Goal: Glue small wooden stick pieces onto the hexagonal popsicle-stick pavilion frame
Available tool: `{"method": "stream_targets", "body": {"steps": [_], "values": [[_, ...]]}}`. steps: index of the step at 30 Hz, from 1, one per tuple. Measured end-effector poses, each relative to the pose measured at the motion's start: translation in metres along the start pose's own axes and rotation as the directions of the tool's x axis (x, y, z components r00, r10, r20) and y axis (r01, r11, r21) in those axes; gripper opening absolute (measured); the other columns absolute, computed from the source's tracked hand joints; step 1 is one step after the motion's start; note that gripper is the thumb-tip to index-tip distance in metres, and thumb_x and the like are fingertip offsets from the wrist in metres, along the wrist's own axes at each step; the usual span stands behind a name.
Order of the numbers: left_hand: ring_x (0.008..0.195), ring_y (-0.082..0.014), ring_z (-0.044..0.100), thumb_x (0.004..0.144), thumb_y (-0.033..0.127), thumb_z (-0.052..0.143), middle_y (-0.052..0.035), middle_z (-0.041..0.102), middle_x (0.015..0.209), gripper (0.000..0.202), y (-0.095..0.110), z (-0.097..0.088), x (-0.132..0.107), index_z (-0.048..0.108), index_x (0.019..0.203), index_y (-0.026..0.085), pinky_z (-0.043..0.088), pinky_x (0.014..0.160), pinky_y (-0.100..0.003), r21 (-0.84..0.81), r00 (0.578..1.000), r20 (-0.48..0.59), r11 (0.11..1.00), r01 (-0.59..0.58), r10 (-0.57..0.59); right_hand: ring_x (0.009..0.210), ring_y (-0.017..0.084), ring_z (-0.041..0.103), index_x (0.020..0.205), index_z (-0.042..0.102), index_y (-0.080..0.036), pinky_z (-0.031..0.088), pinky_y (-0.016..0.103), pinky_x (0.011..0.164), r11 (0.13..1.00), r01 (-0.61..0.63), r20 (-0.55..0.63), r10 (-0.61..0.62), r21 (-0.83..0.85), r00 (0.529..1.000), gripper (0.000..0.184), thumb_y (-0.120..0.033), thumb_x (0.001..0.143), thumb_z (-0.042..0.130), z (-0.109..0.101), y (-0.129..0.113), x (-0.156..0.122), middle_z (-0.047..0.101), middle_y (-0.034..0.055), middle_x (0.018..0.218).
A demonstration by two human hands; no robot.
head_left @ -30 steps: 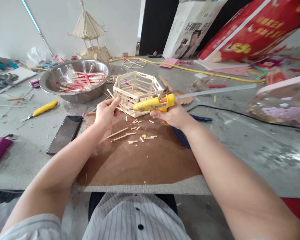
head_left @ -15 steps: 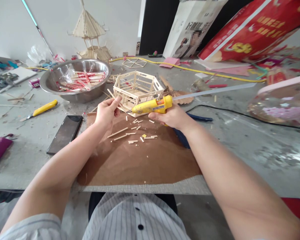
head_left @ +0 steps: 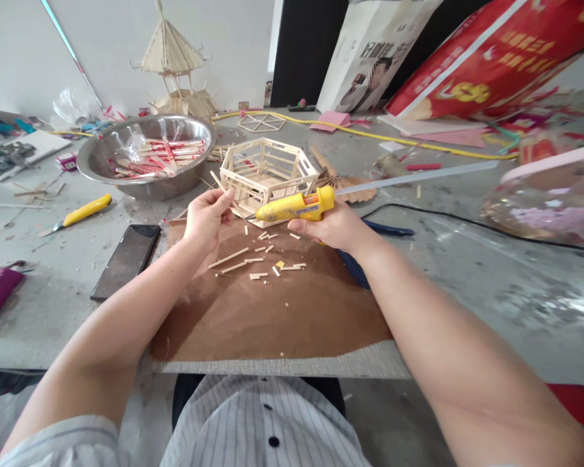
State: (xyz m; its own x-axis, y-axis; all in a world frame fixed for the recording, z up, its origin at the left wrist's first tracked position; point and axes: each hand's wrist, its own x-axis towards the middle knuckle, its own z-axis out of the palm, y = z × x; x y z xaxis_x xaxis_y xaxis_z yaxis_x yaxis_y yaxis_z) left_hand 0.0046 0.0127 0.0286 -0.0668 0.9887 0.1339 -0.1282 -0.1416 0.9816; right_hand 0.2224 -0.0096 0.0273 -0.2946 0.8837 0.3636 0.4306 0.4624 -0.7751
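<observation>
My right hand [head_left: 333, 224] is closed around a yellow hot glue gun [head_left: 292, 206], with a long translucent glue stick [head_left: 418, 177] jutting from its back. The gun's nozzle points left, near the end of a thin wooden stick [head_left: 217, 181] pinched between the thumb and fingers of my left hand [head_left: 209, 214]. Whether nozzle and stick touch, I cannot tell. Just behind both hands sits a hexagonal frame of wooden sticks [head_left: 285, 159], its front partly hidden by the gun. Several cut stick pieces [head_left: 233, 266] lie on the brown sheet [head_left: 272, 324] below.
A steel bowl [head_left: 148, 188] of wrapped stick bundles stands at left, behind a yellow utility knife [head_left: 87, 209] and a phone [head_left: 126, 261]. A stick-built pagoda [head_left: 172, 52] rises at the back. The black cord [head_left: 448, 219] runs right, near blue-handled pliers [head_left: 353, 267].
The glue gun's nozzle has shifted very slightly left along with the left hand's stick. Otherwise the hands and the objects on the table look the same.
</observation>
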Motion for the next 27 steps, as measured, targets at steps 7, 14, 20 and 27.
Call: {"method": "stream_targets", "body": {"steps": [7, 14, 20, 27], "values": [[0.039, -0.0024, 0.045, 0.066, 0.034, 0.07, 0.0069, 0.051, 0.052, 0.027, 0.0008, 0.0004, -0.0003, 0.049, 0.064, 0.016, 0.035, 0.039, -0.016, -0.044, 0.999, -0.035, 0.999, 0.0, -0.001, 0.072, 0.021, 0.063, 0.07, 0.061, -0.022, 0.052, 0.033, 0.061, 1.0, -0.003, 0.0, 0.003, 0.014, 1.0, 0.028, -0.047, 0.062, 0.07, -0.0002, 0.0001, 0.0001, 0.057, 0.0001, 0.057], [0.04, -0.0025, 0.046, 0.067, 0.034, 0.069, 0.0058, 0.052, 0.052, 0.026, 0.0007, 0.0004, -0.0003, 0.05, 0.066, 0.016, 0.036, 0.039, -0.015, -0.041, 1.0, -0.031, 0.999, 0.0, -0.001, 0.07, 0.021, 0.063, 0.071, 0.061, -0.021, 0.053, 0.033, 0.06, 1.0, -0.004, -0.001, 0.004, 0.01, 1.0, 0.025, -0.044, 0.063, 0.069, -0.0001, 0.0018, 0.0004, 0.057, -0.0001, 0.056], [0.041, -0.0029, 0.048, 0.069, 0.033, 0.067, 0.0043, 0.056, 0.056, 0.023, 0.0022, 0.0013, -0.0011, 0.052, 0.066, 0.015, 0.038, 0.039, -0.016, -0.066, 1.0, -0.007, 0.998, 0.014, -0.014, 0.073, 0.021, 0.063, 0.071, 0.061, -0.022, 0.053, 0.033, 0.06, 1.0, -0.011, 0.004, 0.011, -0.006, 1.0, 0.028, -0.047, 0.062, 0.069, -0.0004, 0.0018, 0.0001, 0.06, 0.0011, 0.06], [0.043, -0.0025, 0.049, 0.07, 0.033, 0.067, 0.0027, 0.058, 0.06, 0.023, 0.0018, 0.0014, -0.0009, 0.055, 0.068, 0.014, 0.041, 0.041, -0.015, -0.088, 1.0, 0.024, 0.996, 0.018, -0.016, 0.073, 0.021, 0.064, 0.076, 0.064, -0.02, 0.053, 0.033, 0.062, 1.0, -0.007, 0.007, 0.007, -0.006, 1.0, 0.033, -0.051, 0.063, 0.068, -0.0004, 0.003, -0.0001, 0.063, 0.0018, 0.066]]}}
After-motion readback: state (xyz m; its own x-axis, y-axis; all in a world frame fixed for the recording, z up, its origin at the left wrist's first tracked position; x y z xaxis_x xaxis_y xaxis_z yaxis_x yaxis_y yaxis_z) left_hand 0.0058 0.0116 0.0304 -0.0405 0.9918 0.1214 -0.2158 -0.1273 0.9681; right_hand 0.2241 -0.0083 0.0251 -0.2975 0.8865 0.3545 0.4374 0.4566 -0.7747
